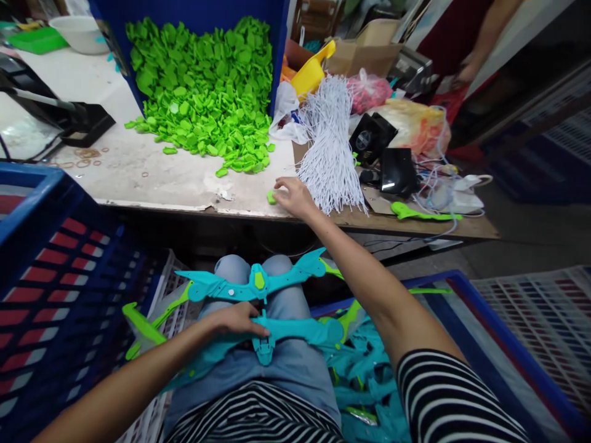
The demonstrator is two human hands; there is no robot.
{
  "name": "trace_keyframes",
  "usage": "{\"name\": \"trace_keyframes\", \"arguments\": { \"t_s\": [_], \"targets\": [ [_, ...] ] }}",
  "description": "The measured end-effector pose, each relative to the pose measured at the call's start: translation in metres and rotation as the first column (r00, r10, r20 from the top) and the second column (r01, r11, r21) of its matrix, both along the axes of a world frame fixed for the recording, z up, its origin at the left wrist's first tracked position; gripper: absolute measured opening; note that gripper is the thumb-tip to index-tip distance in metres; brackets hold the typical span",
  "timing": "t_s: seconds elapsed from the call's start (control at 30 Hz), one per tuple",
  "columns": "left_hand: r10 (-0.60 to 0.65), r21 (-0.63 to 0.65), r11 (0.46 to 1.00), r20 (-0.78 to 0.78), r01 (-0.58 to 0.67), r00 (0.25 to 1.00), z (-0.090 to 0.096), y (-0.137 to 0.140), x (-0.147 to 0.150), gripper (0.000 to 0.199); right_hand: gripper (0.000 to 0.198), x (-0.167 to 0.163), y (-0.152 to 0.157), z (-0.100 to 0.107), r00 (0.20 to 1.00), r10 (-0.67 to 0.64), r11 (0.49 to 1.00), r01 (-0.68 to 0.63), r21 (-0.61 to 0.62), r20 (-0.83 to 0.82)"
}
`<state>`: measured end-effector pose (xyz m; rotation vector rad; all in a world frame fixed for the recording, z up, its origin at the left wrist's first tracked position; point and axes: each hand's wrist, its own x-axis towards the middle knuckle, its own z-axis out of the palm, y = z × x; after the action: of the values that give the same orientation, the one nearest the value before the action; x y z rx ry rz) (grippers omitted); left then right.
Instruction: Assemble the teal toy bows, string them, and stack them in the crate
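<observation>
On my lap lie two turquoise plastic toy bows with lime-green tips. The farther toy bow (281, 283) rests across my knees, a green piece (259, 280) set in its middle. My left hand (237, 321) is closed on the nearer toy bow (300, 330), its thumb and fingers beside the central block. At the table's front edge, my right hand (293, 195) pinches a small green plastic piece (271, 197). Behind it, a big heap of similar green pieces (207, 92) spills from a tipped blue bin (184, 11).
Beside my right hand lies a bundle of white cords (330, 147). Black boxes (399, 172) and cables sit farther right. A blue crate (32, 184) stands at my left; a bin of turquoise parts (369, 381) is at my right. Another person's arm (484, 43) shows at the back.
</observation>
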<state>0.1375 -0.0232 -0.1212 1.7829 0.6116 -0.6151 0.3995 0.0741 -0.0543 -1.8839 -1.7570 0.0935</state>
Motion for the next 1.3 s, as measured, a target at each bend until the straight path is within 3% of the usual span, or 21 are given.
{"name": "trace_keyframes", "arguments": {
  "t_s": [0.07, 0.2, 0.27, 0.4, 0.5, 0.57, 0.8, 0.97, 1.1, 1.2, 1.3],
  "targets": [
    [0.075, -0.040, 0.997, 0.043, -0.073, 0.996, -0.005, -0.001, -0.004, 0.037, 0.014, -0.001, 0.000, -0.002, 0.993, 0.119, 0.993, -0.119, -0.025, 0.005],
    [0.145, -0.149, 0.980, 0.085, -0.131, 0.986, -0.006, -0.002, -0.010, 0.042, 0.016, -0.021, -0.031, -0.005, 0.992, 0.109, 0.994, -0.109, 0.001, -0.057],
    [0.161, -0.185, 0.973, 0.097, -0.142, 0.982, -0.006, 0.000, -0.012, 0.046, 0.021, -0.043, -0.072, -0.010, 0.976, 0.179, 0.984, -0.175, 0.038, -0.123],
    [0.205, -0.246, 0.952, 0.060, -0.184, 0.977, -0.010, 0.001, -0.014, 0.048, 0.021, -0.096, -0.186, -0.034, 0.900, 0.408, 0.913, -0.406, 0.044, -0.151],
    [0.258, -0.365, 0.900, 0.001, -0.239, 0.966, -0.013, -0.004, -0.014, 0.052, 0.019, -0.127, -0.251, -0.061, 0.909, 0.408, 0.912, -0.402, 0.081, -0.082],
    [0.299, -0.427, 0.860, -0.024, -0.281, 0.954, -0.013, -0.007, -0.014, 0.053, 0.018, -0.139, -0.271, -0.076, 0.925, 0.378, 0.924, -0.373, 0.085, -0.043],
    [0.291, -0.397, 0.882, 0.034, -0.254, 0.956, -0.013, -0.009, -0.017, 0.054, 0.015, -0.152, -0.271, -0.093, 0.960, 0.277, 0.958, -0.274, 0.088, -0.032],
    [0.134, -0.202, 0.975, 0.189, -0.095, 0.973, -0.018, -0.004, -0.021, 0.048, 0.014, -0.158, -0.274, -0.092, 0.971, 0.074, 0.996, -0.083, -0.027, -0.226],
    [0.108, -0.134, 0.987, 0.178, -0.084, 0.978, -0.018, -0.005, -0.022, 0.046, 0.034, -0.159, -0.271, -0.089, 0.941, -0.008, 0.984, -0.053, -0.170, -0.339],
    [0.121, -0.121, 0.988, 0.177, -0.100, 0.977, -0.015, -0.007, -0.020, 0.044, 0.055, -0.156, -0.265, -0.084, 0.951, -0.046, 0.958, -0.045, -0.285, -0.305],
    [0.134, -0.097, 0.988, 0.168, -0.119, 0.977, -0.014, -0.007, -0.018, 0.041, 0.058, -0.155, -0.258, -0.081, 0.964, -0.030, 0.924, -0.073, -0.375, -0.263]
  ]
}}
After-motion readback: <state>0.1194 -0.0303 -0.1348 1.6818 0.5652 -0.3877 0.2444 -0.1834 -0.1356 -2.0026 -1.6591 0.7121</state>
